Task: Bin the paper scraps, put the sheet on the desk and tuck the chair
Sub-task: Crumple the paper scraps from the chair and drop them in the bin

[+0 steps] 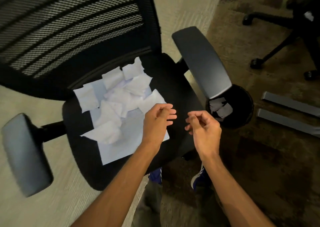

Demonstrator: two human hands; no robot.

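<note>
Two bare forearms reach in from the bottom edge, and both hands hang over the front of the seat. The left hand [156,121] hovers above the right edge of the sheet [114,150], fingers loosely curled with nothing in them. The right hand [202,126] is just beside it, over the bare black seat, fingers bent inward and thumb near the fingertips, and it too looks empty; the two hands are close but not touching.

The white sheet lies flat on the seat of the black mesh-backed office chair [72,31], and a heap of torn paper scraps [119,95] is piled across its upper half, some spilling toward the backrest. Grey armrests stick out on both sides, the right armrest [202,60] overhanging the rim of a round black waste bin [242,109] that stands on the carpet just right of the chair. A few white scraps [220,108] already sit inside that bin.

Blue shoes [199,174] show below the seat's front edge. The wheeled base of a second chair [277,27] stands at upper right, well apart.
</note>
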